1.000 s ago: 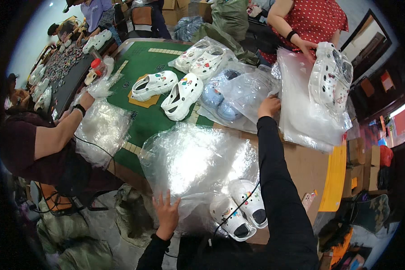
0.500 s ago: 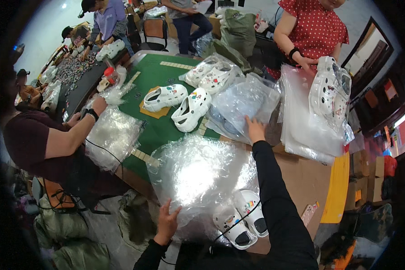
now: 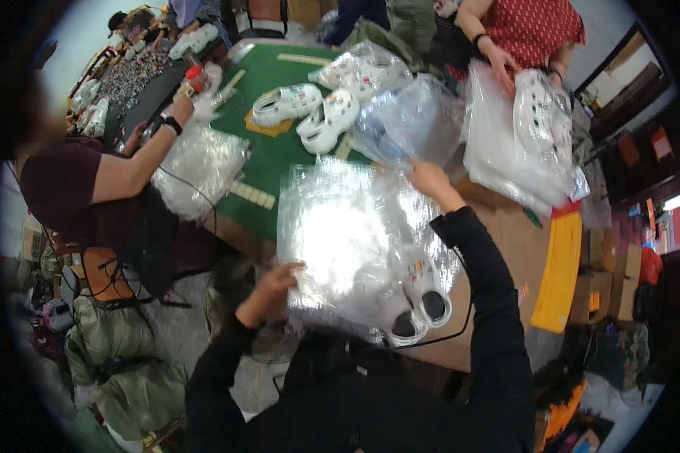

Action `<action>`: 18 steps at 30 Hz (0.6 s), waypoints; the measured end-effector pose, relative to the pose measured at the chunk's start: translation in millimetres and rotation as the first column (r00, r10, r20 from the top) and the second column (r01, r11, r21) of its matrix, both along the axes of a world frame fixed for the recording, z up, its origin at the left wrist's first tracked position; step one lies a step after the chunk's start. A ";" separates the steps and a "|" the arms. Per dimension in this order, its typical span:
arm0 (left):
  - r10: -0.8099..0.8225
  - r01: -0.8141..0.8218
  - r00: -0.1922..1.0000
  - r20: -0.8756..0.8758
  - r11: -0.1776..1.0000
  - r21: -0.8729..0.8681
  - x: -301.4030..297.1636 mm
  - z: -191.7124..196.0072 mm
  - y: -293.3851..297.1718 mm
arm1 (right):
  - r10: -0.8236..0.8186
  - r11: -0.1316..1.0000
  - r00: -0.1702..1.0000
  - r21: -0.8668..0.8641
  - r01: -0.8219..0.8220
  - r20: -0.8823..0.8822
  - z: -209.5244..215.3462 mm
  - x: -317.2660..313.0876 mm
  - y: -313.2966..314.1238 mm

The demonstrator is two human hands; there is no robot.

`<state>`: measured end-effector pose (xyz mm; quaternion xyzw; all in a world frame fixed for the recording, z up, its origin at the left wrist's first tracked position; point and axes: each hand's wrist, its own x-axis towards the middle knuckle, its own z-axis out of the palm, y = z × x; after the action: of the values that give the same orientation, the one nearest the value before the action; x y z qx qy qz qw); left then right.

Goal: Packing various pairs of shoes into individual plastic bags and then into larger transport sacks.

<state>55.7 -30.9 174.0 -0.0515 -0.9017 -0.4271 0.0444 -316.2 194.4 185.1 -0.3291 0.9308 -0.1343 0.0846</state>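
Maroon cloth clothes a co-worker (image 3: 91, 174) at far left, beside loose clear bags (image 3: 204, 170) on the counter (image 3: 499, 257). Next, the left hand (image 3: 272, 288) is at the left edge of a shiny plastic sheet (image 3: 340, 226); its fingers are blurred, their grip impossible to tell. Beyond stand two white clogs (image 3: 329, 122); nearer, another white pair (image 3: 425, 294) lies partly covered by plastic. The right hand's (image 3: 433, 185) fingers reach the near edge of a bag holding something pale blue (image 3: 393, 124), whether pinching I cannot tell. Rightmost, a bagged white clog (image 3: 535, 109) rests on stacked bags (image 3: 482, 143).
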 end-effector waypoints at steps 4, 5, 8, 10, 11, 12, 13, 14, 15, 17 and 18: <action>0.274 -0.256 0.958 -0.089 0.952 0.170 1.1 -33.2 -73.8 | -0.001 0.967 0.982 -0.249 0.049 0.188 5.7 60.2 57.3; 0.197 -0.213 0.957 -0.212 0.975 -0.058 -13.7 -5.7 -77.0 | -0.062 0.952 0.966 -0.275 0.132 0.249 -12.5 73.4 88.6; 0.295 -0.338 0.940 -0.170 0.738 -0.585 -23.2 -21.1 -124.5 | -0.288 0.893 0.891 -0.237 0.383 0.351 -32.7 129.2 138.6; 0.278 -0.256 0.953 -0.124 0.510 -0.821 -45.6 -6.7 -109.9 | -0.376 0.855 0.869 -0.240 0.459 0.321 -58.6 180.9 163.6; 0.320 -0.258 0.940 -0.118 0.441 -0.860 -52.3 -7.2 -102.8 | -0.397 0.861 0.863 -0.199 0.468 0.312 -50.3 209.7 156.8; 0.342 -0.258 0.931 -0.125 0.378 -0.889 -71.0 -7.1 -89.5 | -0.466 0.809 0.789 -0.167 0.563 0.400 -64.9 229.5 164.4; 0.348 -0.218 0.937 -0.031 0.512 -0.831 -88.9 -9.5 -74.1 | -0.481 0.826 0.790 -0.107 0.554 0.381 -70.3 245.7 165.6; 0.356 -0.187 0.932 0.064 0.625 -0.758 -99.3 -16.0 -59.8 | -0.474 0.864 0.832 -0.028 0.503 0.288 -66.8 261.5 157.5; 0.238 -0.204 0.969 -0.059 0.644 -0.737 -105.8 -34.2 -47.9 | -0.448 0.893 0.873 0.050 0.447 0.192 -59.9 273.8 146.0; 0.224 -0.178 0.974 -0.021 0.712 -0.679 -135.7 -61.5 -8.0 | -0.423 0.902 0.824 0.086 0.423 0.376 -76.4 276.1 146.8; 0.325 -0.229 0.925 0.197 0.891 -0.392 -144.7 -76.0 8.6 | -0.440 0.890 0.807 0.075 0.449 0.395 -75.9 276.7 141.2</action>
<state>-89.0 -22.3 98.0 0.1274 -0.9607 -0.2457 -0.0224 -39.5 335.6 109.2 -0.0685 0.9428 -0.2252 0.2362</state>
